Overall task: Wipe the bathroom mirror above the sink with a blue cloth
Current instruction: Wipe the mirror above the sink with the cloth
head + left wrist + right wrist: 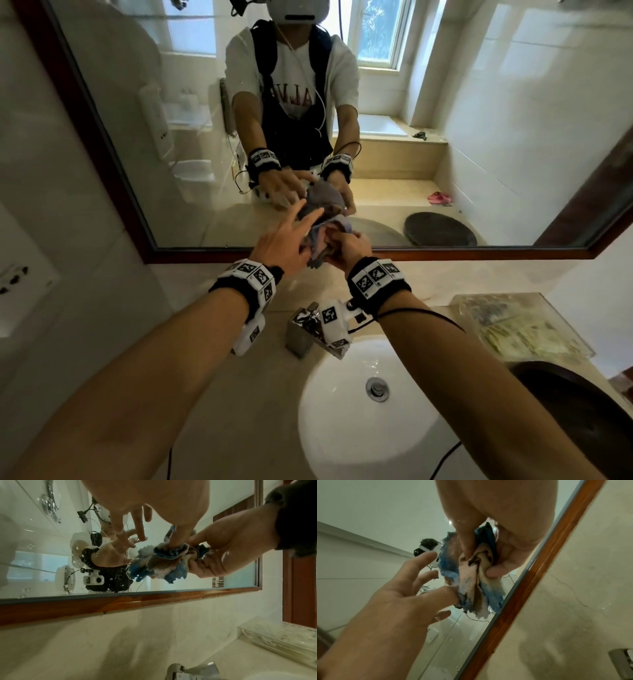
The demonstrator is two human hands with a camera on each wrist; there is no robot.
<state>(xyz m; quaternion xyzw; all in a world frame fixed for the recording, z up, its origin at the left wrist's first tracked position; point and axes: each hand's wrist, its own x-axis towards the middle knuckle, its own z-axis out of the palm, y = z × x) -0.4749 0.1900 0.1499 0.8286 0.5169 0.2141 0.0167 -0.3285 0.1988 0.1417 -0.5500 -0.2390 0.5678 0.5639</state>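
Near the mirror's (445,102) lower edge, the right hand (346,248) pinched the bunched blue cloth (322,240); the left hand (281,245), fingers spread, touched it. Better to flatten the cloth first, then press evenly.

Crumpled blue-and-beige cloth (322,240): middle buried in right hand (346,248). Beside it, wood-framed mirror (445,102) top cut off; chrome faucet (305,329) partly behind wrist camera.

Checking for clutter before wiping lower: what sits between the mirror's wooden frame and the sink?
Only the faucet, on the counter behind the sink, below the frame. The head view shows it.
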